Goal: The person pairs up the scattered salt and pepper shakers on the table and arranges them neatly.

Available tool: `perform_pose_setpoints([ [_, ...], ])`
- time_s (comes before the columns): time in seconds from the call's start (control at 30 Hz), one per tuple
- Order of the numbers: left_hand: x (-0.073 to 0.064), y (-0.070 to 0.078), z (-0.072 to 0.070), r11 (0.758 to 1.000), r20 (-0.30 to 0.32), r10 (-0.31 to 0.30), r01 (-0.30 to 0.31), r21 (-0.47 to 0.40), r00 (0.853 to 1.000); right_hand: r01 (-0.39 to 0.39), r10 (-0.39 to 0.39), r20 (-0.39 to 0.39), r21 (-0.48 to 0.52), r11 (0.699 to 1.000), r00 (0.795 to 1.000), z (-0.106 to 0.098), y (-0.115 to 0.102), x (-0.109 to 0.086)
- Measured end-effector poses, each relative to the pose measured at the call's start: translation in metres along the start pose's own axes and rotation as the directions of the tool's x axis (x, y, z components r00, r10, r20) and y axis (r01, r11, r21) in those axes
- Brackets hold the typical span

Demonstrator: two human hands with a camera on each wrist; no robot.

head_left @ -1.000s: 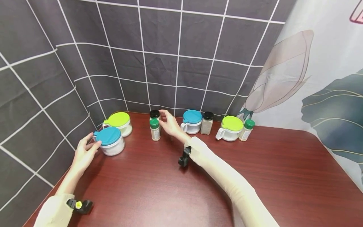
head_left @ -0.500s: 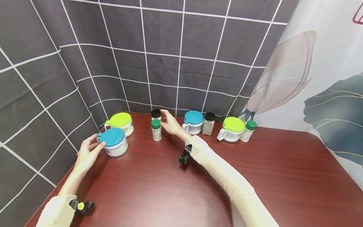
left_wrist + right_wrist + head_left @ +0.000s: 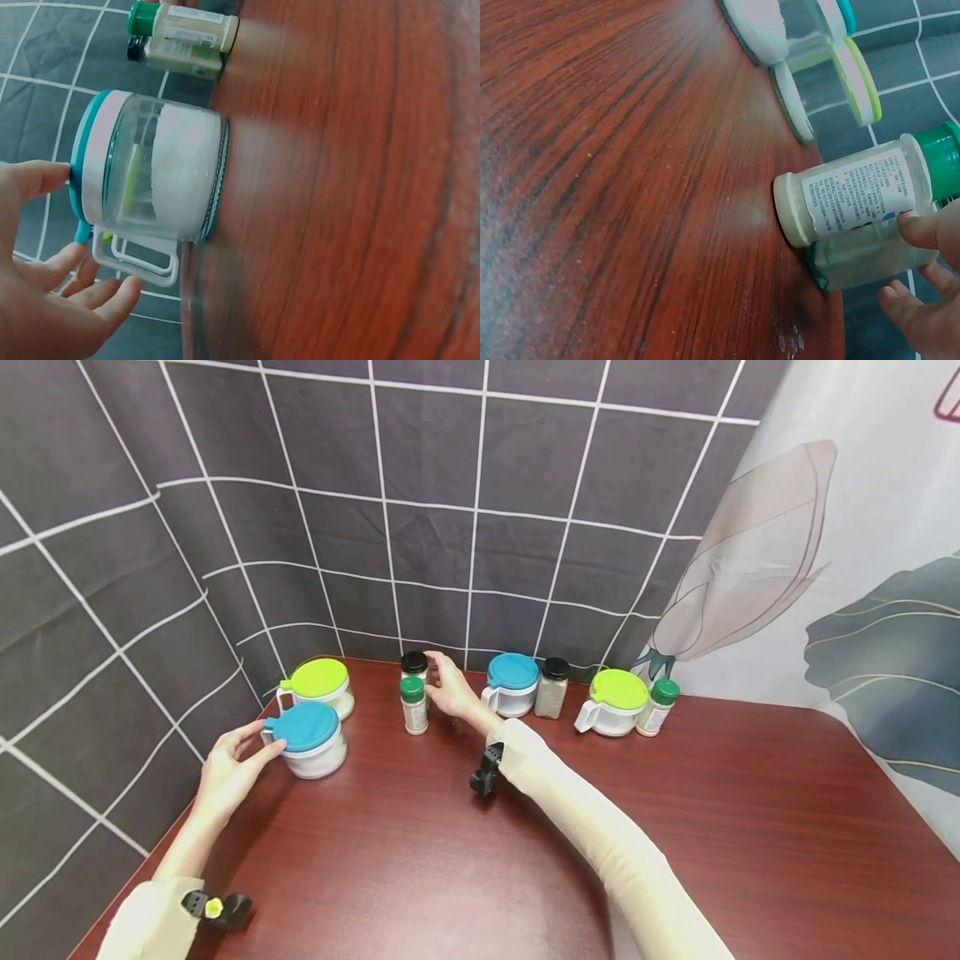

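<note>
In the head view my left hand (image 3: pixel 227 772) is at a glass seasoning jar with a blue lid (image 3: pixel 306 727). Its thumb touches the lid's edge, and the fingers, mostly straight, lie by the lid tab and white handle (image 3: pixel 142 259). White powder fills part of that jar. Farther right, my right hand (image 3: pixel 453 689) is beside two upright shaker bottles, one with a green cap (image 3: pixel 413 714) in front and one black-capped (image 3: pixel 414 662) behind it. In the right wrist view its thumb is against or very near the green-capped bottle, fingers extended by the black-capped one.
Behind the blue-lidded jar stands a lime-lidded jar (image 3: pixel 319 679). Rightward along the wall are another blue-lidded jar (image 3: pixel 513 681), a black-capped bottle (image 3: pixel 552 693), a lime-lidded jar (image 3: pixel 615 697) and a green-capped bottle (image 3: pixel 656 710). A grey tile-patterned curtain (image 3: pixel 435 543) backs the red-brown table (image 3: pixel 450 860).
The blue-lidded jar at my left hand has slid a little to the right, away from the left wall, with the hand following. My right hand and its two bottles stay nearly in place.
</note>
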State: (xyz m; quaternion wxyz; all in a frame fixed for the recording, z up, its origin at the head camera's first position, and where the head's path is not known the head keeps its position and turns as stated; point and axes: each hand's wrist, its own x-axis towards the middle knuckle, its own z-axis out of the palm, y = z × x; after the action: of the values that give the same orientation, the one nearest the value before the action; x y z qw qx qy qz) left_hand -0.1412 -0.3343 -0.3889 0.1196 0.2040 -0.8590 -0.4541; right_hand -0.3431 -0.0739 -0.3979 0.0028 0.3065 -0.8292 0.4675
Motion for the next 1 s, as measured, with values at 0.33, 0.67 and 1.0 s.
perform_pose_setpoints([
  [0.33, -0.001, -0.005, 0.000, 0.993, 0.028, 0.096, -0.093, -0.078, 0.995, -0.064, 0.060, -0.083, -0.046, 0.997, 0.995, 0.001, -0.003, -0.003],
  [0.67, 0.001, -0.001, -0.002, 0.997, 0.116, 0.071, -0.071, -0.004, 0.991, -0.130, 0.114, -0.148, -0.110, 0.985, 0.982, -0.002, -0.004, -0.004],
  [1.0, -0.002, -0.004, 0.004, 0.998, 0.154, 0.069, -0.069, -0.009, 0.986, -0.198, 0.181, -0.197, -0.073, 0.977, 0.964, 0.000, -0.002, -0.013],
])
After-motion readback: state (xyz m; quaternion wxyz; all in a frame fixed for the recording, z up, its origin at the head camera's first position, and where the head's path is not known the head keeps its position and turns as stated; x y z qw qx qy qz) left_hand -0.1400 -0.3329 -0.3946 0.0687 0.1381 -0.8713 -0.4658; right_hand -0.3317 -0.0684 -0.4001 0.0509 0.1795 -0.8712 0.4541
